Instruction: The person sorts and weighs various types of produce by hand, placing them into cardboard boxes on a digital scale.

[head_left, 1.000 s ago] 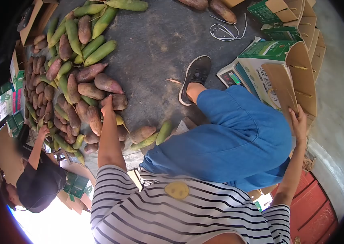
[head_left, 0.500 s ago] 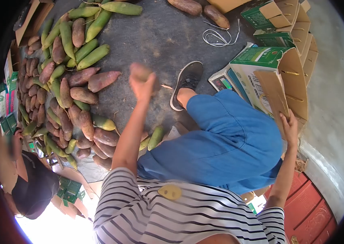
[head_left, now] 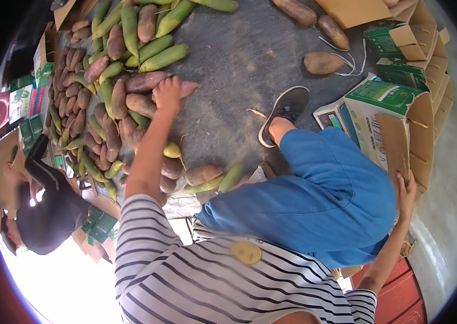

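My left hand (head_left: pixel 168 98) is closed over a long reddish radish (head_left: pixel 189 88), whose pointed end sticks out past the fingers. It lies at the edge of a large pile of reddish-brown radishes (head_left: pixel 112 139) and green radishes (head_left: pixel 164 58) on the dark floor. On the right, my right hand (head_left: pixel 406 193) grips the brown cardboard flap (head_left: pixel 393 143) of an open green and white box (head_left: pixel 366 110). A roundish brown radish (head_left: pixel 323 63) rests apart from the pile, beside a loose white string (head_left: pixel 354 67).
A scale (head_left: pixel 329 116) with a lit display stands beside the box. More open cartons (head_left: pixel 401 43) line the upper right. My shoe (head_left: pixel 288 108) rests mid-floor. Another person in dark clothes (head_left: pixel 50 216) is at the lower left, near stacked boxes.
My left hand has let go of the roundish radish, which now lies near the string, and has moved onto the reddish one at the pile. The view has shifted, moving the scene rightward.
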The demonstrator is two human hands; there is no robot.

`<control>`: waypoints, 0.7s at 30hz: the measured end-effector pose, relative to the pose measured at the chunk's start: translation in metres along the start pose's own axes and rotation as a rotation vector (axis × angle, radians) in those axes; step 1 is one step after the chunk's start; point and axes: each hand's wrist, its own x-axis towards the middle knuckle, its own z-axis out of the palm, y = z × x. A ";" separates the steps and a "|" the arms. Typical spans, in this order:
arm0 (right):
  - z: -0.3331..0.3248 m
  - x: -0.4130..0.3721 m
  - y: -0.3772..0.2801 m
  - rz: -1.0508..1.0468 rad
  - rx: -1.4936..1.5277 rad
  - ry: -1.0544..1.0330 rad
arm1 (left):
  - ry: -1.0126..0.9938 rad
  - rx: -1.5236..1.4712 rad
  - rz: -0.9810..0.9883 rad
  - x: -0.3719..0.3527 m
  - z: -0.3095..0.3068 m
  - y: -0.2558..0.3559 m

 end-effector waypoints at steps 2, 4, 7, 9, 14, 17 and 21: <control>0.001 0.002 0.000 -0.006 0.008 -0.017 | -0.082 0.108 -0.020 0.000 0.016 -0.025; -0.001 0.001 -0.003 -0.009 -0.011 -0.011 | -0.060 0.094 -0.033 0.007 0.019 -0.024; -0.003 0.000 -0.008 -0.005 -0.067 -0.002 | -0.073 0.087 -0.095 0.020 0.023 -0.011; -0.001 -0.001 -0.006 0.004 -0.080 -0.015 | -0.171 0.025 -0.165 0.021 0.011 -0.006; 0.002 -0.002 -0.006 0.033 -0.021 -0.002 | -0.280 -0.532 -0.587 0.024 0.009 0.038; 0.000 0.000 0.007 0.054 0.044 -0.016 | -0.185 -0.916 -0.304 0.029 -0.003 0.103; 0.002 0.001 0.019 0.077 0.165 -0.021 | 0.146 -1.260 -0.022 -0.012 -0.062 0.135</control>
